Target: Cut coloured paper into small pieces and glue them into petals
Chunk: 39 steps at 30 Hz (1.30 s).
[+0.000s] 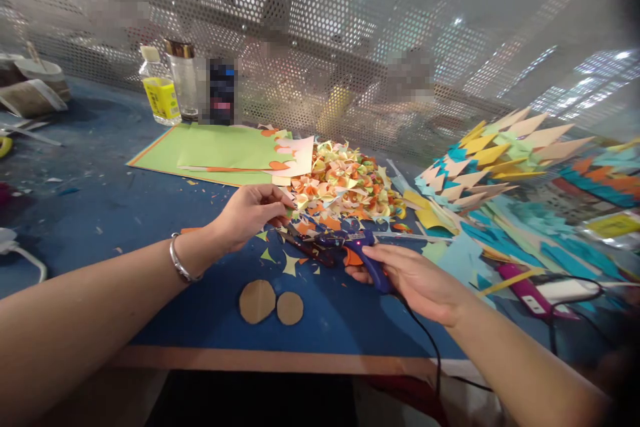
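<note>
My right hand (400, 273) is wrapped round the handle of a blue hot glue gun (373, 260) with an orange trigger and a small red light. Its nozzle points left, towards my left hand. A clear glue stick (415, 236) runs out of its back. My left hand (255, 213), a silver bangle on its wrist, has thumb and fingers pinched on a small green paper piece (289, 213). This hand is at the near left edge of a heap of cut paper pieces (350, 180). Two brown cardboard discs (257, 301) lie side by side nearer me.
Green paper sheets (220, 147) lie behind my left hand, near a yellow-labelled bottle (161, 97) and a glass jar (184, 80). Dark scissors or pliers (315, 253) lie below the glue gun's nozzle. A spiky paper-covered piece (480, 160) and a purple power strip (525, 293) are right.
</note>
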Motion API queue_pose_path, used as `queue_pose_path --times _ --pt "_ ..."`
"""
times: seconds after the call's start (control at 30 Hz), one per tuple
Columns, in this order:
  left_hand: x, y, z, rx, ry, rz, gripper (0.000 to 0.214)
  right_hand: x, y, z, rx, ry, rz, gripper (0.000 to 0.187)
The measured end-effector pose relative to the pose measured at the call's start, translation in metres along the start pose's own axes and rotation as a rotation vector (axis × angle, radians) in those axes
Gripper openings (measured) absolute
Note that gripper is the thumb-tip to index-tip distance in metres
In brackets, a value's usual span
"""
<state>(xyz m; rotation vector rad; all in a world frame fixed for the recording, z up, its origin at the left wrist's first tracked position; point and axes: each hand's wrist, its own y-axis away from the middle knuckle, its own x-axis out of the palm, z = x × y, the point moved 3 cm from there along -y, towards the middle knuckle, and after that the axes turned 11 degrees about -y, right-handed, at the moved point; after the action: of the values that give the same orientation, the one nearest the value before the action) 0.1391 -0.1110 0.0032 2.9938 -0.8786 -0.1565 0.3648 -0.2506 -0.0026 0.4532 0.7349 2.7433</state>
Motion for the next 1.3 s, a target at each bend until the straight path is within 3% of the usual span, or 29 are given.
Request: queue_pose_path --times 0.13,0.37,0.63,0.73,0.83,1.0,1.1,1.3 --pt "0.001 0.0 0.001 0.008 -0.008 -0.002 0.004 -0.006 0.007 -0.002 -0.072 0.051 0.032 0.025" --pt "0.001 0.0 0.0 0.053 -0.01 0.012 0.005 -0.016 0.01 -0.007 -0.247 0.475 -0.122 0.052" --pt "0.002 -0.001 0.005 0.094 0.0 0.013 0.017 -0.019 -0.004 -0.006 -0.468 0.743 -0.176 0.038" --pt "0.003 0.001 0.001 0.107 0.003 0.041 0.019 -0.005 0.0 0.006 -0.626 0.903 -0.249 0.025" --pt "0.007 0.005 -0.002 0.134 0.006 0.082 0.021 0.028 0.006 0.02 -0.805 0.907 -0.138 0.016" --pt "0.011 0.008 -0.002 0.189 -0.046 0.139 0.02 0.076 0.004 0.03 -0.972 0.961 0.056 0.015" --pt "0.01 0.008 0.001 0.203 -0.099 0.144 0.019 0.088 -0.004 0.027 -1.059 1.023 0.098 0.01" --pt "0.011 0.007 0.003 0.19 -0.076 0.16 0.021 0.091 -0.014 0.021 -1.165 1.022 0.118 0.008"
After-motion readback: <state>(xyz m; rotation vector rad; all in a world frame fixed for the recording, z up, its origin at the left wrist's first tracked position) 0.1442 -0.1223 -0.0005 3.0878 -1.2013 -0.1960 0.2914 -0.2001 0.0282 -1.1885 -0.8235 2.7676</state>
